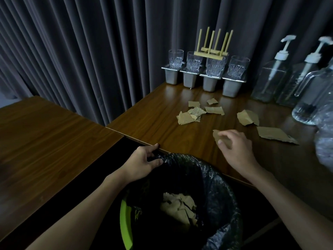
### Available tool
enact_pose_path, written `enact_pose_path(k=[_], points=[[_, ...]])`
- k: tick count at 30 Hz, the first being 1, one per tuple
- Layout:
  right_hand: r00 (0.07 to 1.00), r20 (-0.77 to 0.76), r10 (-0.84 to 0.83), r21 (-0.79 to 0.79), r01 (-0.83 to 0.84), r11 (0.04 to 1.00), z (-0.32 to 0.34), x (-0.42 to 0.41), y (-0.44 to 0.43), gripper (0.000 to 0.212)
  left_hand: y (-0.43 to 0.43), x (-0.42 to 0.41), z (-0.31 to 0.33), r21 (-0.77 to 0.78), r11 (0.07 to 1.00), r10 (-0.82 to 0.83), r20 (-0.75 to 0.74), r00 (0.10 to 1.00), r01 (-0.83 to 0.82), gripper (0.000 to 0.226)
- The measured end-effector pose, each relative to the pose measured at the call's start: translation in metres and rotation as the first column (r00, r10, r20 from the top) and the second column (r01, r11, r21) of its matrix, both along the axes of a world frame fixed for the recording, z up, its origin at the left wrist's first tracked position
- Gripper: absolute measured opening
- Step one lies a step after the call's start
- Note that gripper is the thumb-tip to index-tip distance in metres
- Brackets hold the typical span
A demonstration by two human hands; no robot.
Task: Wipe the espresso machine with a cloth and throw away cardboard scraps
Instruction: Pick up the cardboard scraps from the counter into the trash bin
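The right hand (234,147) pinches one cardboard scrap (216,135) at the near edge of the table (153,120); the left hand (144,159) grips the bin liner (216,186) just below. If this light pinch slips, the scrap may fall outside the liner, and a hasty reach for the far scraps (247,117) could knock the glass bottles (266,82).
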State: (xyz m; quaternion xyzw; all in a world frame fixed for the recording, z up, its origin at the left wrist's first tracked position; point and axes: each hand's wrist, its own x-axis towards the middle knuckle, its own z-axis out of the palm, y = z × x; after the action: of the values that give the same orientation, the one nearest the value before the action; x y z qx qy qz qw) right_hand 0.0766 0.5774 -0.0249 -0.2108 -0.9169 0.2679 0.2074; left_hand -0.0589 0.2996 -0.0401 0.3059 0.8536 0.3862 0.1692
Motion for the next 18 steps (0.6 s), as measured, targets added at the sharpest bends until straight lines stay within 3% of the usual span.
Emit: enact_pose_path(k=[2, 7, 10, 15, 18], points=[[0.986, 0.162, -0.048, 0.172, 0.019, 0.985, -0.009, 0.002, 0.011, 0.029, 0.007, 0.005, 0.0, 0.011, 1.0, -0.02, 0.004, 1.0, 0.02, 0.072], [0.971, 0.231, -0.058, 0.178, 0.016, 0.984, -0.015, -0.001, 0.01, 0.028, 0.01, 0.012, 0.001, 0.113, 0.99, -0.082, -0.033, 0.996, 0.085, 0.053], [0.969, 0.236, -0.076, 0.077, 0.059, 0.995, -0.01, -0.003, 0.013, 0.028, 0.008, 0.015, 0.002, 0.172, 0.982, -0.08, 0.018, 0.997, 0.075, 0.051], [0.992, 0.123, -0.042, -0.225, 0.069, 0.972, 0.0, -0.004, 0.013, 0.06, 0.006, 0.017, 0.002, 0.198, 0.978, -0.074, 0.064, 0.995, 0.06, 0.057], [0.996, 0.078, -0.038, -0.336, 0.063, 0.94, 0.003, -0.006, 0.013, 0.063, 0.006, 0.014, 0.003, 0.174, 0.984, -0.044, 0.068, 0.997, 0.031, 0.061]])
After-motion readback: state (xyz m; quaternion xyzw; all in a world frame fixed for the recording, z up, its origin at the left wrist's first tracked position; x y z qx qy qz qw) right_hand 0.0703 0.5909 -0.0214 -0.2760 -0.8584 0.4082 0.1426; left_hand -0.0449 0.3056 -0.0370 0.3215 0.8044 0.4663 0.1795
